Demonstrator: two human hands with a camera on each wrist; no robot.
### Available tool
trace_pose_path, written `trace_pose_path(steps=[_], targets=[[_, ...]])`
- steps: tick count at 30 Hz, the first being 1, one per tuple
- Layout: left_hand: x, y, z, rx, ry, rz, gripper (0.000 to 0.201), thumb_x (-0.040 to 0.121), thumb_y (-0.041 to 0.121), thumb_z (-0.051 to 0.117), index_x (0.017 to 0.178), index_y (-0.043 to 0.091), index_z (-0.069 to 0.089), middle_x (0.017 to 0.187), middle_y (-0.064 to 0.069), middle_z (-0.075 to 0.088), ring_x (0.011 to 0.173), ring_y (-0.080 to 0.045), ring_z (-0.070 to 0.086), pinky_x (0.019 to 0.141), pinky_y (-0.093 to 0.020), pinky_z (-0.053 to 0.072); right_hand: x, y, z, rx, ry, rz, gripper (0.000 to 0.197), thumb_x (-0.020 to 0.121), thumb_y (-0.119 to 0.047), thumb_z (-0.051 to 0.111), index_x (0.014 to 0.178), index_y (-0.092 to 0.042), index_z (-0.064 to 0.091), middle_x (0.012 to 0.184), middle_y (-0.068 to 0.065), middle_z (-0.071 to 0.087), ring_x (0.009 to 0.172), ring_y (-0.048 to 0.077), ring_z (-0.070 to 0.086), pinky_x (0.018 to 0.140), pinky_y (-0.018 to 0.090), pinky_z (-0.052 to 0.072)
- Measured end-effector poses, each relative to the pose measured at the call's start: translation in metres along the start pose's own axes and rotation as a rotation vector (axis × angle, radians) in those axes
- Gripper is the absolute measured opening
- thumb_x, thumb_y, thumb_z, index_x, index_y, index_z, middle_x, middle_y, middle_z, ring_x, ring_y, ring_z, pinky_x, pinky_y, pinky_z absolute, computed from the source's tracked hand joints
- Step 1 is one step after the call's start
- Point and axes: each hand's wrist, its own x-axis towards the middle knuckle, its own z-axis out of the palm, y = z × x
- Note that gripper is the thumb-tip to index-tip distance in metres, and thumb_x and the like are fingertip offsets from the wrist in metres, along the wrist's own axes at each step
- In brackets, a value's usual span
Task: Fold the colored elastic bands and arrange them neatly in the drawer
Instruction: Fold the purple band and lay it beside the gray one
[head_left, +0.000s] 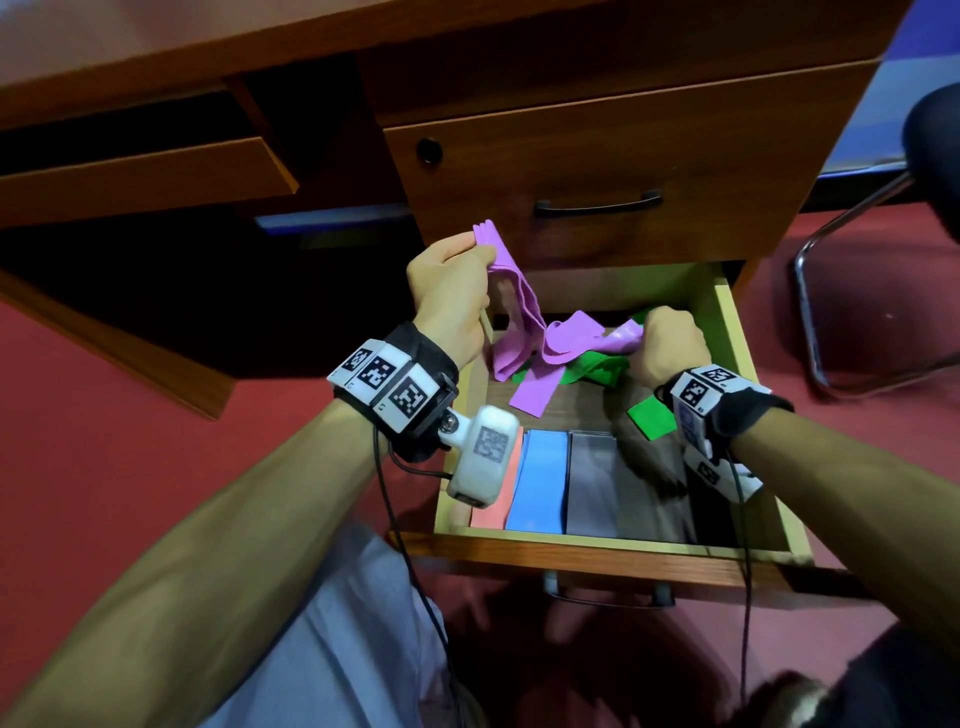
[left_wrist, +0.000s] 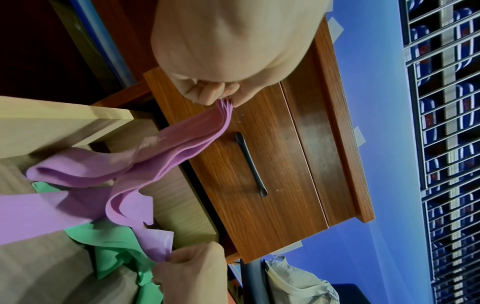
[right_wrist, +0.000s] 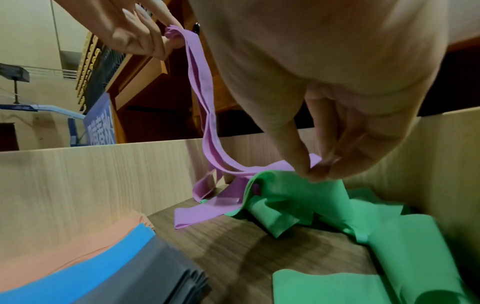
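Left hand (head_left: 451, 291) pinches purple band (head_left: 519, 332) layers, 11 o'clock above drawer (head_left: 727, 332); right hand (head_left: 667, 345) pinches loose end. Draw taut, align edges before next fold.

Wooden desk (head_left: 623, 156), red carpet floor (head_left: 130, 415), metal-legged chair (head_left: 831, 270), blue wall (left_wrist: 376, 123)
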Motion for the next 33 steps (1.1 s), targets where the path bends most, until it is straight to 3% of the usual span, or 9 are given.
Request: trace_pose_path(steps=[2, 4, 8, 13, 17, 23, 29, 31, 33], targets=[[0.001, 0.000, 0.000, 0.006, 0.001, -0.001, 0.028, 0.092, -0.004, 0.062, 0.119, 0.000, 0.071, 0.062, -0.001, 0.056, 0.034, -0.002, 0.039, 0.038, -0.014, 0.028, 0.005, -0.001, -0.001, 0.019, 0.031, 0.017, 0.005, 0.085, 0.000, 0.063, 0.087, 0.000, 0.058, 0.109, 0.028, 0.063, 0.102, 0.046, 0.065, 0.074, 0.042, 0.051], [0.000, 0.001, 0.000, 0.001, 0.009, -0.001, 0.028, 0.092, -0.004, 0.062, 0.118, 0.001, 0.071, 0.064, -0.001, 0.057, 0.036, -0.003, 0.039, 0.039, -0.015, 0.029, 0.008, -0.003, -0.002, 0.024, 0.066, 0.020, 0.011, 0.085, -0.004, 0.065, 0.093, 0.004, 0.065, 0.105, 0.027, 0.065, 0.097, 0.045, 0.066, 0.071, 0.039, 0.049], [-0.001, 0.007, -0.001, -0.055, 0.015, 0.072, 0.026, 0.092, -0.003, 0.064, 0.116, 0.003, 0.071, 0.064, 0.000, 0.058, 0.037, -0.002, 0.041, 0.039, -0.015, 0.030, 0.010, -0.008, -0.006, -0.021, 0.167, -0.031, 0.017, 0.086, -0.009, 0.062, 0.099, -0.005, 0.072, 0.097, 0.023, 0.067, 0.091, 0.043, 0.067, 0.066, 0.035, 0.044], [-0.002, 0.014, 0.000, -0.084, -0.030, 0.182, 0.027, 0.092, -0.006, 0.061, 0.117, -0.002, 0.068, 0.067, -0.001, 0.061, 0.040, 0.002, 0.050, 0.040, -0.014, 0.036, 0.007, -0.003, -0.005, -0.101, 0.055, -0.092, 0.041, 0.089, -0.008, 0.061, 0.126, -0.005, 0.044, 0.112, 0.024, 0.062, 0.103, 0.046, 0.063, 0.071, 0.042, 0.045], [0.000, 0.009, 0.004, -0.072, -0.020, 0.159, 0.028, 0.090, -0.006, 0.062, 0.117, -0.001, 0.069, 0.069, -0.002, 0.061, 0.040, 0.003, 0.050, 0.040, -0.013, 0.036, 0.003, 0.006, 0.003, -0.110, -0.098, -0.059, 0.027, 0.088, -0.021, 0.063, 0.111, -0.008, 0.068, 0.112, 0.019, 0.068, 0.099, 0.038, 0.068, 0.080, 0.038, 0.054], [0.006, 0.003, 0.007, -0.053, -0.015, 0.132, 0.028, 0.088, -0.004, 0.065, 0.115, 0.002, 0.071, 0.079, -0.004, 0.065, 0.053, -0.002, 0.054, 0.046, -0.014, 0.039, 0.003, 0.009, -0.008, 0.024, -0.087, -0.111, 0.022, 0.083, -0.034, 0.071, 0.094, -0.016, 0.079, 0.098, 0.013, 0.073, 0.087, 0.033, 0.071, 0.073, 0.035, 0.056], [0.004, 0.004, 0.010, -0.039, -0.022, 0.142, 0.025, 0.088, -0.004, 0.065, 0.110, 0.003, 0.072, 0.075, -0.004, 0.066, 0.047, -0.001, 0.053, 0.042, -0.014, 0.038, 0.004, 0.002, -0.026, 0.290, 0.024, -0.204, 0.023, 0.083, -0.022, 0.068, 0.102, -0.024, 0.081, 0.126, 0.004, 0.068, 0.113, 0.022, 0.064, 0.091, 0.025, 0.047], [0.005, 0.004, 0.010, -0.039, -0.019, 0.147, 0.025, 0.087, -0.004, 0.066, 0.111, 0.004, 0.072, 0.075, -0.003, 0.065, 0.051, -0.002, 0.053, 0.044, -0.014, 0.038, 0.004, -0.003, -0.035, 0.416, -0.013, -0.190, 0.021, 0.084, -0.020, 0.070, 0.101, -0.022, 0.082, 0.106, -0.002, 0.069, 0.097, 0.013, 0.063, 0.082, 0.023, 0.048], [0.006, 0.004, 0.010, -0.040, -0.016, 0.142, 0.027, 0.086, -0.003, 0.066, 0.112, 0.003, 0.072, 0.073, -0.002, 0.064, 0.050, -0.002, 0.052, 0.044, -0.014, 0.038, 0.005, -0.007, -0.043, 0.571, -0.049, -0.108, 0.014, 0.083, -0.020, 0.072, 0.092, -0.023, 0.083, 0.080, -0.006, 0.069, 0.065, 0.005, 0.059, 0.056, 0.020, 0.049]])
